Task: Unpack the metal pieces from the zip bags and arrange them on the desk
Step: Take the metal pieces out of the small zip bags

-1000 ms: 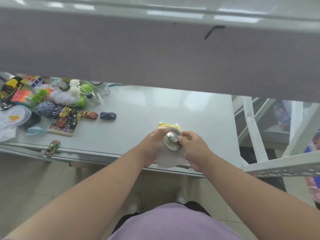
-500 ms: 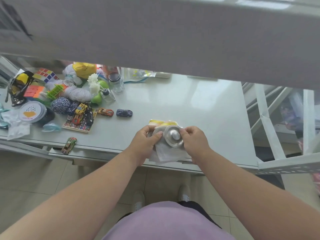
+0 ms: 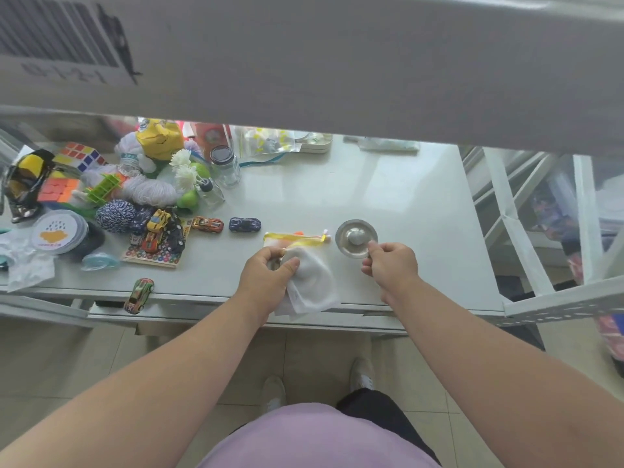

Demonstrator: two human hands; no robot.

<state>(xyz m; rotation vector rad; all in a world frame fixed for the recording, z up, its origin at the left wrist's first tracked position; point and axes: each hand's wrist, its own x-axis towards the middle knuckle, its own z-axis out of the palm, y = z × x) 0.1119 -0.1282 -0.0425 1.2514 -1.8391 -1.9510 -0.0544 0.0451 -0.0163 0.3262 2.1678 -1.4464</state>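
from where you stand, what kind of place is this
Probably a storeroom or workroom, not a home: a steel desk heaped with toy cars, Rubik's cubes and yarn, and white slotted racking alongside.

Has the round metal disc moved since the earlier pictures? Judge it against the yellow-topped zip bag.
Yes. The round metal disc, earlier in front of the zip bag, now sits to its right, pinched by the right hand.
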